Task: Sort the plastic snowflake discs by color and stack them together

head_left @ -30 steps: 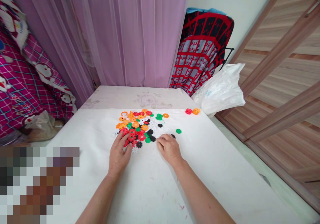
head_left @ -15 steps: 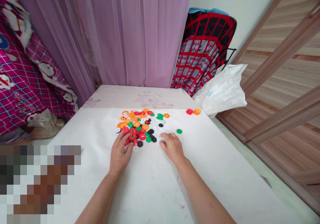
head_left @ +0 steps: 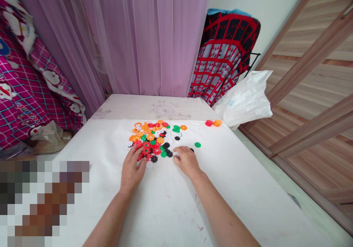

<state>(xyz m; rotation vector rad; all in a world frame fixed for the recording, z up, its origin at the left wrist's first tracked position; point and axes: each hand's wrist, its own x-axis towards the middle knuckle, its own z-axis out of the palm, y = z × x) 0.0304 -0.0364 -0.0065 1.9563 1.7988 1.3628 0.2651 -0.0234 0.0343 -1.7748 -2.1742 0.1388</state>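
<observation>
Head view: I saw a mixed heap of small, flat, notched plastic discs, red, orange, green, black and white (head_left: 146, 150), on the white cloth-covered table (head_left: 234, 181). The left hand (head_left: 131, 169) had fingers spread on the heap's near-left side. The right hand (head_left: 188, 162) was curled beside its right; couldn't tell if it pinched anything. A rounded red plastic cluster (head_left: 209, 123) and a rounded orange plastic cluster (head_left: 217, 123) sat apart, far right, apparently assembled. I judged most discs loose, much left.

Bright diffuse light, soft arm shadows, wide-angle stretching toward edges
</observation>
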